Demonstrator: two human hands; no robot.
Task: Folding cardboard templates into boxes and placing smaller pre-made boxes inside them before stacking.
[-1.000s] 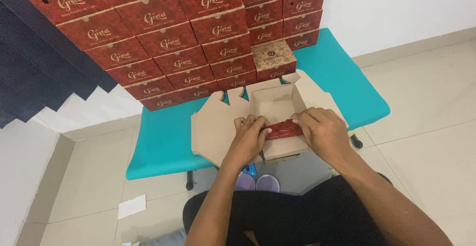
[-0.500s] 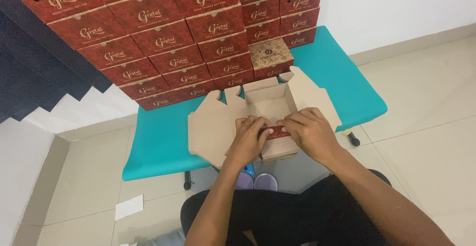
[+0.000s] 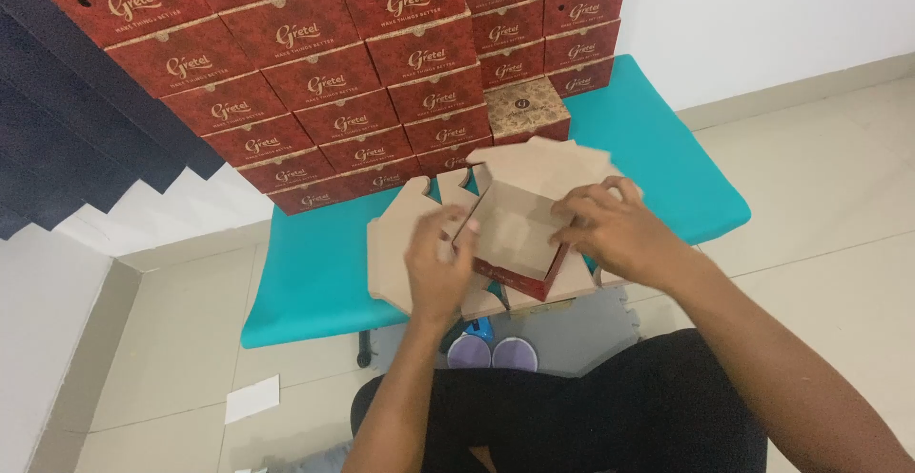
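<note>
Both hands grasped a half-folded cardboard box (image 3: 515,240) on the teal bench (image 3: 315,273): the left hand (image 3: 437,268) pinched its left wall, the right hand (image 3: 615,230) its right. Loosened fingers could let the walls spring open.

We find the bench (image 3: 315,273) bare lower left; stacked red boxes (image 3: 324,82) wall off the upper frame.

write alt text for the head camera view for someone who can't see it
Seen from above, a person's left hand and right hand fold a half-formed brown cardboard box with a red outer side on a teal bench. Behind it, dark red boxes stand stacked against a white wall.
</note>
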